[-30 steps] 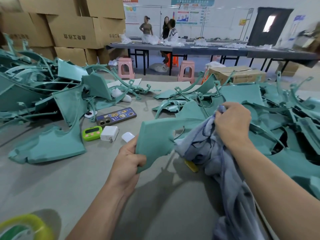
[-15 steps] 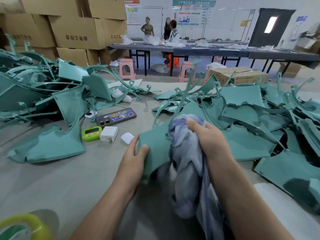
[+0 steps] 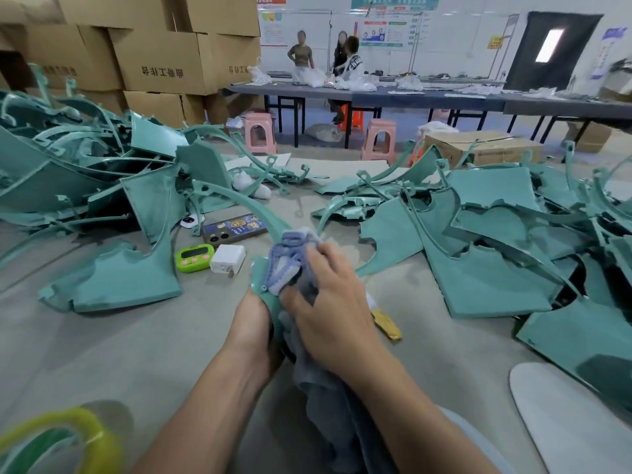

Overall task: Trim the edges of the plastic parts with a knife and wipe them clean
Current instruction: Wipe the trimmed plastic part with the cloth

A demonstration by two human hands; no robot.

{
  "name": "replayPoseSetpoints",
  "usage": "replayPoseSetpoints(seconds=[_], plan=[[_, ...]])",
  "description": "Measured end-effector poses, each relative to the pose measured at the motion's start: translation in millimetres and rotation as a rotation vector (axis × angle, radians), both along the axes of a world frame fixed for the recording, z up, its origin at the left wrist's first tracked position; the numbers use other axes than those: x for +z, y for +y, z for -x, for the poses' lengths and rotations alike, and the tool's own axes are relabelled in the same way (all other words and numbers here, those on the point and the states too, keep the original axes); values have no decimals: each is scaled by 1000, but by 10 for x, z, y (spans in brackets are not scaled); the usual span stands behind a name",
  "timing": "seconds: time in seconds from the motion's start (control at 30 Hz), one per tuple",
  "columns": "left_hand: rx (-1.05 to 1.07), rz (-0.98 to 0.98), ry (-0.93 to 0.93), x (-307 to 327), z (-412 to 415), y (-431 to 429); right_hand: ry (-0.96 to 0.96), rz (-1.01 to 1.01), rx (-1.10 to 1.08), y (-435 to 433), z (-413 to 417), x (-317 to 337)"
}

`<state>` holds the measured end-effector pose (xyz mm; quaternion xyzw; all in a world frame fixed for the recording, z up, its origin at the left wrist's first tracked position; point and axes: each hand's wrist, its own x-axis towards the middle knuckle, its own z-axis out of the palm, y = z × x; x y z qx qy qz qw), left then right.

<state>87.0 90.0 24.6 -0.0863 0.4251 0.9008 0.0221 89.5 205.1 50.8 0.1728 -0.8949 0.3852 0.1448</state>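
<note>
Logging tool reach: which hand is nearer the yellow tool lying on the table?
Right. The right hand, clutching the cloth, is just left of the yellow tool; the left hand, gripping the plastic part, is farther left.

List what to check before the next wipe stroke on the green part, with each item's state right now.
1. Left hand grips the plastic part from below: ok.
2. Right hand holds the cloth pressed on the part: ok.
3. Yellow knife out of both hands, lying on the table right of them: ok.
4. Knife blade retracted: cannot tell.
5. Part's edges trimmed smooth: cannot tell.
</note>
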Motion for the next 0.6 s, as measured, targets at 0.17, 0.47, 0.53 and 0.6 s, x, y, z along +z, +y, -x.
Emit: replayPoseSetpoints(seconds=[0.17, 0.47, 0.53, 0.6], plan=[[-49, -7, -117, -7, -13, -38, -97, -173, 70, 76, -104, -131], [-17, 28, -82, -31, 48, -188, -87, -236, 172, 178, -248, -115], [-65, -86, -22, 1, 40, -131, -133, -118, 122, 184, -243, -119], [-127, -97, -3, 10, 6, -101, -178, -91, 87, 192, -236, -135]])
